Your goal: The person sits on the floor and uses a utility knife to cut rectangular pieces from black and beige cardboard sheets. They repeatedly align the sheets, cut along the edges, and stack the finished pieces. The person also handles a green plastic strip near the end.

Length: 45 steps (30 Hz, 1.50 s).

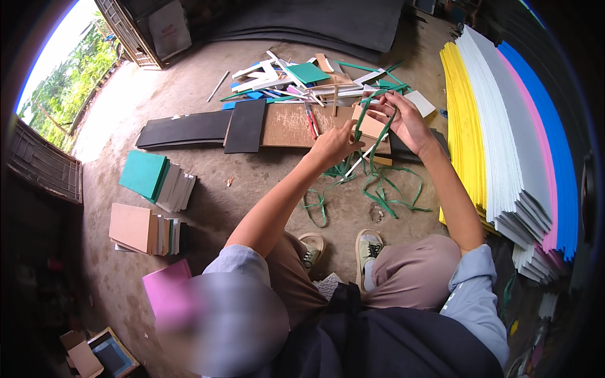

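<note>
A long, tangled green plastic strap [362, 118] hangs between my hands, its loose loops trailing down to the floor near my shoes. My left hand [335, 143] is closed on one strand, the fingertips partly hidden by the hand itself. Higher and to the right, my right hand [408, 121] has its fingers curled round another part of the strap. Beyond my left hand, a red-handled cutter [311, 122] lies on a worn wooden board [283, 126]. A tan foam sheet [370, 126] sits behind the strap, beside a black foam sheet [245, 127] farther left.
Foam offcuts [271, 79] are heaped past the board. At left stand stacks of green [142, 175] and tan [131, 227] sheets, with a pink sheet [167, 283] nearer. Tall yellow [463, 126], white and blue sheet piles line the right. A small box [113, 353] sits lower left.
</note>
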Tool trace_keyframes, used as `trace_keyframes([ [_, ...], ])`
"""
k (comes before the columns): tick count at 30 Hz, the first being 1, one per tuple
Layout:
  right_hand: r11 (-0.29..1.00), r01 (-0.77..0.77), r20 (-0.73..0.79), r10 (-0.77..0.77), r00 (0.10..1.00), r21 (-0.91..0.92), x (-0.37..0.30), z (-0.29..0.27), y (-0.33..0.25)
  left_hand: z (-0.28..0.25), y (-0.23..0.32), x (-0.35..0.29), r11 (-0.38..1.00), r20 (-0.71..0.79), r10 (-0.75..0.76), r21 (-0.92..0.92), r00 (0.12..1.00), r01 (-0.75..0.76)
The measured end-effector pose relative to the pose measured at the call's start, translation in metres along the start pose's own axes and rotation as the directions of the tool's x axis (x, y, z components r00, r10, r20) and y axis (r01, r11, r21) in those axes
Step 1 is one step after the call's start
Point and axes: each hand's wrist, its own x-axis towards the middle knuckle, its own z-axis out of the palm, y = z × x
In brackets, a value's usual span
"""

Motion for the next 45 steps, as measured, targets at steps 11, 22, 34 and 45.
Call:
trace_keyframes([
  [11, 0.35, 0.068, -0.125, -0.5, 0.857, -0.934, -0.007, -0.121, 0.005, -0.035, -0.052, -0.003, 0.29, 0.084, -0.301, -0.941, 0.95, 0.175],
  [22, -0.323, -0.348, -0.456, 0.367, 0.811, -0.88, -0.055, -0.193, 0.073, -0.067, -0.053, -0.011, -0.448, 0.026, -0.345, -0.883, 0.938, -0.14],
  [34, 0.566, -0.069, 0.237, 0.449, 0.861, -0.822, 0.0, -0.025, 0.111, -0.061, 0.002, 0.0, -0.362, 0.029, -0.253, -0.93, 0.967, -0.067],
  [45, 0.273, -0.069, -0.132, -0.218, 0.967, -0.959, 0.002, -0.12, 0.093, -0.066, -0.048, -0.044, 0.924, 0.041, -0.154, 0.36, 0.987, 0.129],
])
